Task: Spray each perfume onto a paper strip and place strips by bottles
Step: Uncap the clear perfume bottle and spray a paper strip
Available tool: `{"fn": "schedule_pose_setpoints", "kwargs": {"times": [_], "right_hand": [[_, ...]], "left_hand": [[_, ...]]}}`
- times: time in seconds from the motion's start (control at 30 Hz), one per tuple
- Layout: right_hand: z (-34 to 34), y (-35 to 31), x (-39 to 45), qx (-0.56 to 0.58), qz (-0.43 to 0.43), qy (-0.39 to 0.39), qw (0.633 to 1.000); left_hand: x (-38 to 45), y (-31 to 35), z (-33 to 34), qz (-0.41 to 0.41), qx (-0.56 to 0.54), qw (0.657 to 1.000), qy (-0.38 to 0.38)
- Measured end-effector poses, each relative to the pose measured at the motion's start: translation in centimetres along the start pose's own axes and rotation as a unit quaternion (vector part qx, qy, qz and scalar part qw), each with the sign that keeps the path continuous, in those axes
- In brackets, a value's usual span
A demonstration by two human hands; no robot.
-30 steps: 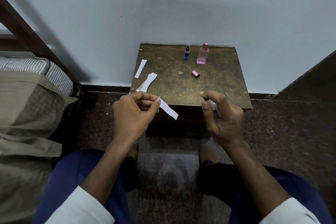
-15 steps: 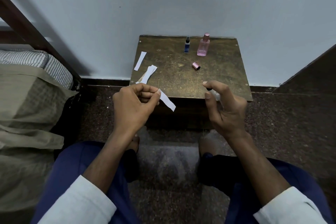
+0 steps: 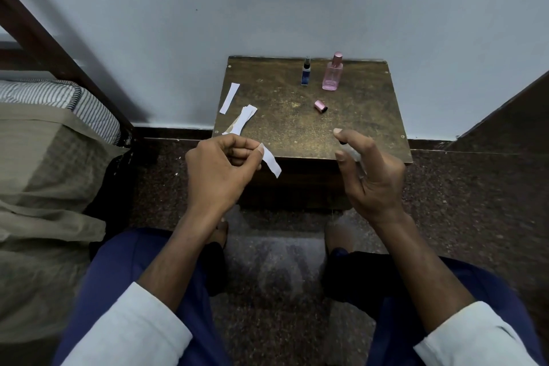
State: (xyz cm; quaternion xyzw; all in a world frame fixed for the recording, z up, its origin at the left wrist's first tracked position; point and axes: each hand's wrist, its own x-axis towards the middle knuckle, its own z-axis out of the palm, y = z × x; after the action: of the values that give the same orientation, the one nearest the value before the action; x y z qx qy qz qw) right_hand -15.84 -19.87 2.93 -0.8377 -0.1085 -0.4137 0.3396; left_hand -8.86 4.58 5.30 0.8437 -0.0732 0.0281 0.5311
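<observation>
Strip (image 3: 271, 161): white paper, pinched at one end between left hand (image 3: 221, 171) thumb and forefinger, free end slanting down and right, over the near edge of the surface (image 3: 356, 116). Other left fingers curled into the palm.

Sprayer (image 3: 352, 154): small and clear, mostly hidden inside right hand (image 3: 371, 175); only a pale blurred sliver seen between thumb and fingers, shape and label not readable. Held by curled fingers, forefinger arched over the top, tip pointing left toward the strip; nozzle itself not made out.

Blue bottle (image 3: 306, 73) and pink bottle (image 3: 332, 73): upright, side by side near the far edge by the wall. Pink cap (image 3: 320, 106): lying on its side, in front of the pink bottle, apart from it. Loose strip (image 3: 229, 98) at far left of the surface; stack of strips (image 3: 245, 120) just beside it, lower end partly behind the left hand, count not clear.

Compared with half a second ago: same pinch on the strip, same grip on the sprayer, hands the same way apart; bottles, cap and strips unmoved; whole view shifted slightly.

Pose: both forearms reaching forward from white sleeves (image 3: 133, 327), palms turned toward each other, hands level just in front of the surface. Bed (image 3: 44, 157) at left, cut off by the frame.
</observation>
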Motion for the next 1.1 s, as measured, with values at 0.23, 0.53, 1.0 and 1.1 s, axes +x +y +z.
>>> {"fn": "schedule_pose_setpoints", "kwargs": {"times": [0.23,0.53,1.0,1.1], "right_hand": [[-0.3,0.0,0.0,-0.010,0.023,0.006,1.000],[-0.8,0.0,0.5,0.007,0.060,0.023,0.998],[0.3,1.0,0.0,0.005,0.111,-0.018,0.994],[0.8,1.1,-0.1,0.049,0.198,-0.029,0.979]], "left_hand": [[-0.1,0.1,0.0,-0.005,-0.007,1.000,-0.002],[0.0,0.0,0.0,0.004,0.002,1.000,-0.003],[0.1,-0.3,0.5,0.010,0.001,1.000,-0.013],[0.3,-0.6,0.8,0.029,0.006,0.999,-0.020]]}}
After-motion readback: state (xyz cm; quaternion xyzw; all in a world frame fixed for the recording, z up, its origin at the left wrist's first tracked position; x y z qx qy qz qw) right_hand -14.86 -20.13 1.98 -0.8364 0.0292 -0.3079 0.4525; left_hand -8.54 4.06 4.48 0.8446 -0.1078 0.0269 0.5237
